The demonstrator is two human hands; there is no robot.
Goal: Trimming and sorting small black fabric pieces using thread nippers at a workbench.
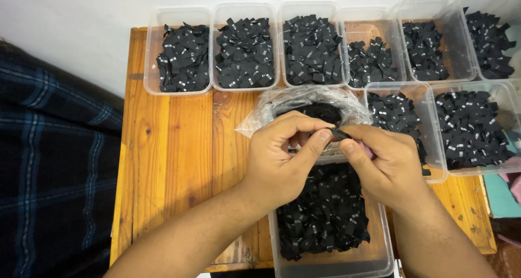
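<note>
1. Both hands meet above the middle of the table: the left hand [279,158] and the right hand [382,161] pinch a small black label [339,133] between thumb and fingertips, each gripping one end of it.
2. That label sits right at the fingertips, above the near edge of a crumpled clear plastic bag [304,101]; the bag seems to hold more black labels, though the hands cover much of it.
3. Directly under the hands stands a clear plastic tub [331,267] with a loose heap of black labels [325,213] inside, reaching to the near edge of the table.
4. Six more clear tubs run in a row along the far edge, from the leftmost tub [178,50] to the rightmost tub [488,36], each partly filled with the same black labels.
5. Two further tubs sit in a second row to the right, one [399,115] just beside the right hand and another [472,129] beyond it.
6. All of this rests on a wooden table [173,164] of orange-brown planks with visible knots, bare on its left half.
7. Behind the table rises a plain white wall [81,17]; a dark blue checked cloth [49,164] fills the left side of the view.
8. The held label is black and folded flat; any marks on it are too small to tell, while those in the tubs carry tiny white marks.
</note>
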